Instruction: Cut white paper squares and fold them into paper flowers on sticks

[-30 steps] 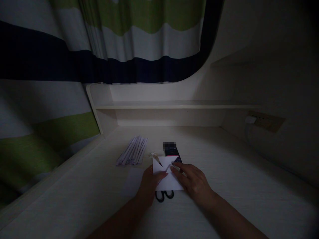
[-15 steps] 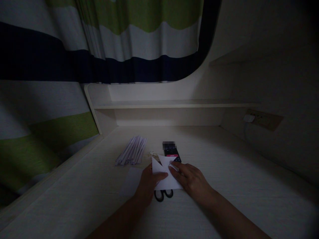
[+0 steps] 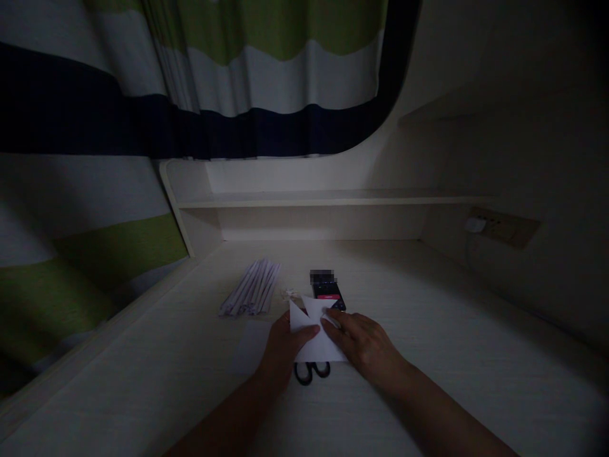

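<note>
A white sheet of paper (image 3: pixel 316 346), with a V-shaped gap at its top edge, is held between both hands. My left hand (image 3: pixel 284 343) grips its left side, the thumb lying across the front. At the upper right, my right hand (image 3: pixel 364 339) pinches the paper between thumb and fingers near a folded or curled bit. Black scissor handles (image 3: pixel 312 373) stick out below the paper's lower edge; the blades are hidden beneath it. A phone (image 3: pixel 329 292) with a lit screen lies just beyond the paper.
A bundle of thin rolled paper sticks (image 3: pixel 252 289) lies at the back left. Another flat paper sheet (image 3: pixel 250 346) is left of my left hand. A small pale item (image 3: pixel 289 293) sits behind the paper. Beyond are a shelf (image 3: pixel 328 202), a curtain (image 3: pixel 285 82) and a wall socket (image 3: pixel 507 228).
Hardly anything differs. My left thumb and right fingertips have shifted very slightly on the paper, and the view has moved a little.
</note>
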`<state>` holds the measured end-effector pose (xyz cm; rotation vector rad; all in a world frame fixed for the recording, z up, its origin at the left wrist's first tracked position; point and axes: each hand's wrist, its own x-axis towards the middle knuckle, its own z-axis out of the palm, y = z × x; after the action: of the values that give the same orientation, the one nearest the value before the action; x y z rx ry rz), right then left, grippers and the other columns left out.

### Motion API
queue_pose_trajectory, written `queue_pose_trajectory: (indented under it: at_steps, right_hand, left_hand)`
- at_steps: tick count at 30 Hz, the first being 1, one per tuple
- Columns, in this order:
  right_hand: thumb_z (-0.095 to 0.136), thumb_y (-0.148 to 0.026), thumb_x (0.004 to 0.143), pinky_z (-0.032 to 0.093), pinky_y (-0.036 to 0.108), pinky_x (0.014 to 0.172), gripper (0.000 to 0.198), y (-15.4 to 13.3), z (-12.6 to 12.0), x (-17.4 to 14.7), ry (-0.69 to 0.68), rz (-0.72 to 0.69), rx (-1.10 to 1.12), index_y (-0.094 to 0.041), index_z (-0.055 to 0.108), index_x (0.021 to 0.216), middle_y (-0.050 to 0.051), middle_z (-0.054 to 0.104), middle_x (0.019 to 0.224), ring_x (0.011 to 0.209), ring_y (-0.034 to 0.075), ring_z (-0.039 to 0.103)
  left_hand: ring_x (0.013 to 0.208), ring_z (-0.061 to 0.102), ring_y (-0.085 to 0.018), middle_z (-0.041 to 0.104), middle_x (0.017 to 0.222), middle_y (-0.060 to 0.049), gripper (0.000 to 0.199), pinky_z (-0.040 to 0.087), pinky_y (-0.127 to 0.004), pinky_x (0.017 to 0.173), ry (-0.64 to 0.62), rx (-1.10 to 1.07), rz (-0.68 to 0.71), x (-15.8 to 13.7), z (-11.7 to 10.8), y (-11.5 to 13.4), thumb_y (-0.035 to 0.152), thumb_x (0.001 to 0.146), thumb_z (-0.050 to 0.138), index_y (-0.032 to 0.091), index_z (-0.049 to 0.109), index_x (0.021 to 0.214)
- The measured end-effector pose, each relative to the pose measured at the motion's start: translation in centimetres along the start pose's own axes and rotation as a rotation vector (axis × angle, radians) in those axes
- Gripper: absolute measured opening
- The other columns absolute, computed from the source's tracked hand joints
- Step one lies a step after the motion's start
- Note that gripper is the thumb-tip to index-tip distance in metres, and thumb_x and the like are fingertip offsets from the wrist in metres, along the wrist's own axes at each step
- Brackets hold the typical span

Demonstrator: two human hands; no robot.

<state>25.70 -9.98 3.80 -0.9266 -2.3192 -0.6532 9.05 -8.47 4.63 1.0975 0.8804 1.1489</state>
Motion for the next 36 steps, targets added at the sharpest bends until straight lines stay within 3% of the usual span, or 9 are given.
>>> queue_pose_trajectory:
  at_steps: [8,11,16,18,21,27,31,36]
  right_hand:
    - [0.047,-0.016,0.076,0.046,0.038,0.075,0.032,-0.2,-0.1,0.1,-0.001,0.173,0.359,-0.015,0.055,0.107,0.014,0.049,0.114,0.085,0.019,0.053]
    - [0.045,-0.017,0.078,0.046,0.034,0.073,0.025,-0.4,-0.1,0.4,0.043,0.28,0.536,-0.017,0.058,0.1,0.011,0.051,0.107,0.082,0.017,0.053]
    - [0.05,-0.03,0.076,0.041,0.025,0.053,0.019,-0.6,1.1,0.9,0.168,0.741,0.837,-0.018,0.054,0.063,0.002,0.05,0.065,0.06,0.013,0.05]
    - [0.056,-0.035,0.07,0.037,0.023,0.048,0.023,-0.6,2.0,0.9,0.134,0.911,1.041,-0.018,0.047,0.057,-0.001,0.047,0.057,0.052,0.011,0.046]
    - [0.063,-0.036,0.062,0.035,0.022,0.047,0.027,-0.5,2.9,0.8,0.102,1.05,1.325,-0.019,0.044,0.055,-0.004,0.046,0.053,0.048,0.009,0.044]
    - [0.069,-0.032,0.055,0.039,0.025,0.054,0.024,-0.8,2.7,1.0,0.035,1.107,1.627,-0.016,0.053,0.063,0.0,0.058,0.061,0.054,0.011,0.052]
    - [0.071,-0.03,0.05,0.039,0.024,0.051,0.023,-0.9,2.4,1.0,-0.012,1.142,1.616,-0.015,0.056,0.059,0.0,0.06,0.057,0.05,0.011,0.053]
    - [0.071,-0.028,0.049,0.038,0.024,0.047,0.023,-0.9,2.7,0.8,0.077,1.206,1.618,-0.015,0.053,0.054,-0.002,0.058,0.051,0.044,0.01,0.051]
  left_hand:
    - [0.072,0.06,-0.021,0.065,0.082,-0.008,0.033,0.046,-0.029,0.062,0.051,0.128,0.029,0.4,-0.5,-0.1,0.015,0.057,0.062,0.012,0.057,0.09]
    - [0.071,0.059,-0.021,0.065,0.081,-0.008,0.033,0.046,-0.028,0.06,0.062,0.186,0.043,0.9,-0.9,-0.5,0.016,0.058,0.061,0.012,0.057,0.09]
    - [0.068,0.059,-0.02,0.065,0.079,-0.008,0.034,0.046,-0.027,0.057,0.093,0.289,0.047,1.4,-1.3,-1.0,0.017,0.055,0.063,0.012,0.057,0.089]
    - [0.068,0.059,-0.019,0.065,0.08,-0.007,0.035,0.046,-0.027,0.057,0.068,0.286,0.054,1.4,-1.3,-1.1,0.018,0.057,0.062,0.013,0.056,0.091]
    - [0.068,0.059,-0.019,0.065,0.08,-0.007,0.036,0.046,-0.026,0.057,0.061,0.287,0.069,1.3,-1.3,-1.2,0.018,0.056,0.062,0.014,0.056,0.092]
    - [0.071,0.06,-0.019,0.064,0.084,-0.007,0.038,0.046,-0.026,0.058,-0.021,0.264,0.055,1.1,-0.9,-1.1,0.017,0.057,0.062,0.013,0.053,0.094]
    - [0.073,0.059,-0.019,0.063,0.085,-0.007,0.04,0.046,-0.025,0.059,-0.015,0.281,0.054,0.9,-0.7,-1.0,0.015,0.056,0.064,0.014,0.052,0.094]
    - [0.074,0.059,-0.02,0.063,0.085,-0.008,0.042,0.046,-0.027,0.06,0.006,0.238,0.043,0.9,-0.6,-1.1,0.016,0.054,0.066,0.013,0.049,0.093]
